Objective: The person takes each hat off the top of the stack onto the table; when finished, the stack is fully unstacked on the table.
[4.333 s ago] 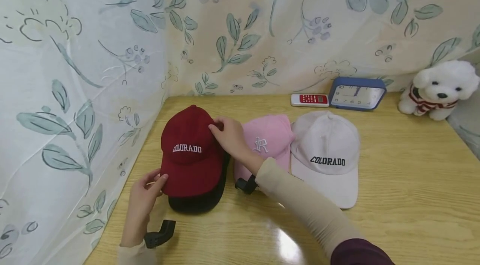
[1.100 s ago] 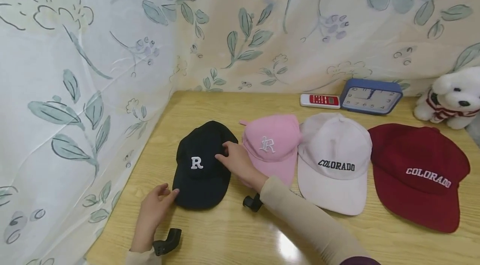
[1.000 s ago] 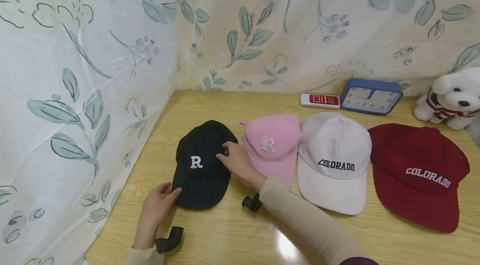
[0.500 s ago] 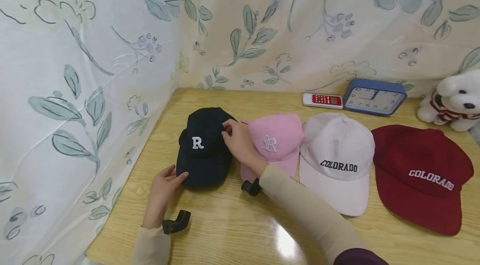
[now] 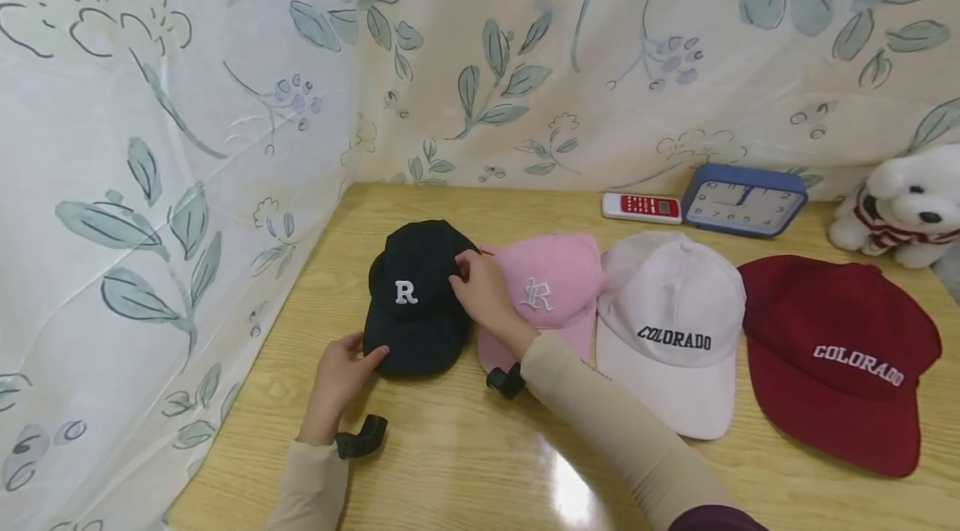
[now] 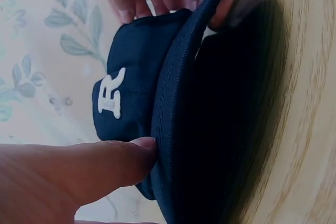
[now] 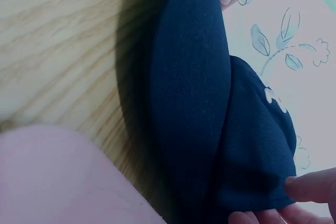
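A black baseball cap (image 5: pixel 420 339) with a white letter R sits left of a row of caps. My left hand (image 5: pixel 341 373) pinches the left edge of its brim, the thumb on top; the left wrist view shows the cap (image 6: pixel 139 72) with its brim tilted off the table. My right hand (image 5: pixel 487 293) grips the right side of the crown, and the right wrist view shows those fingers (image 7: pixel 312 187) against the cloth. Partly behind the right hand is a pink cap (image 5: pixel 555 273). Further right lie a white cap (image 5: pixel 678 306) and a dark red cap (image 5: pixel 832 331), both lettered COLORADO.
A red and white remote control (image 5: pixel 641 207), a blue clock (image 5: pixel 745 199) and a white toy dog (image 5: pixel 903 202) stand along the back of the wooden table (image 5: pixel 442 464). Floral cloth (image 5: pixel 480 56) hangs behind and at the left.
Earlier both hands held the dark red cap above the black one; it now lies at the far right. The black cap, held in both hands, has moved back and slightly right.
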{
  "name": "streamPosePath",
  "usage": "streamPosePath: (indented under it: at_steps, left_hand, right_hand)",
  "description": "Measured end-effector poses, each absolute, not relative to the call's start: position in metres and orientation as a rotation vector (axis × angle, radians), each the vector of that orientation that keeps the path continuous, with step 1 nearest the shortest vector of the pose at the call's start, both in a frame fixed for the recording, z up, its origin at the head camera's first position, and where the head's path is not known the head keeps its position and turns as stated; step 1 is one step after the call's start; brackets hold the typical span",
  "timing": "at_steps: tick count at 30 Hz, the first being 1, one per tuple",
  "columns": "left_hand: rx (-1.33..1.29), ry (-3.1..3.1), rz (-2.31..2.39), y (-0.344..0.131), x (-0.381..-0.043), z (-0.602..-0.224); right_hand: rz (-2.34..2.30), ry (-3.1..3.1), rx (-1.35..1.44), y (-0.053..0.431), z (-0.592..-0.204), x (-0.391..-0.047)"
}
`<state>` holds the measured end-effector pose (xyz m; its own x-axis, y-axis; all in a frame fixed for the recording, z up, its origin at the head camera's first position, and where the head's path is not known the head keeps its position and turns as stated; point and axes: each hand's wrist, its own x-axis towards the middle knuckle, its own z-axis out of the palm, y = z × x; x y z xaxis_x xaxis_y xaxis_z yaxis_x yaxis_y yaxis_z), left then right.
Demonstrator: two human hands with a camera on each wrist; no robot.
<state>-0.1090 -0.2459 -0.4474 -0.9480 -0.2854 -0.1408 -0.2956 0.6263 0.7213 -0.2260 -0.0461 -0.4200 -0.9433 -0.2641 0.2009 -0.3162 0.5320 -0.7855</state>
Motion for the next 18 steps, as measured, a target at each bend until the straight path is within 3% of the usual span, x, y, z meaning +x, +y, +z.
streamPosePath:
  at_steps: [12,18]
  left_hand:
    - [-0.492,2.895,1.032,-0.247,-0.111,-0.445]
    - [-0.370,3.031,0.883,-0.246,-0.122,-0.420]
  right_hand:
    - [1.447,-2.694,0.492,-0.044,-0.424,-0.228]
    - [1.448,-2.687,0.498,-0.038,-0.411,-0.226]
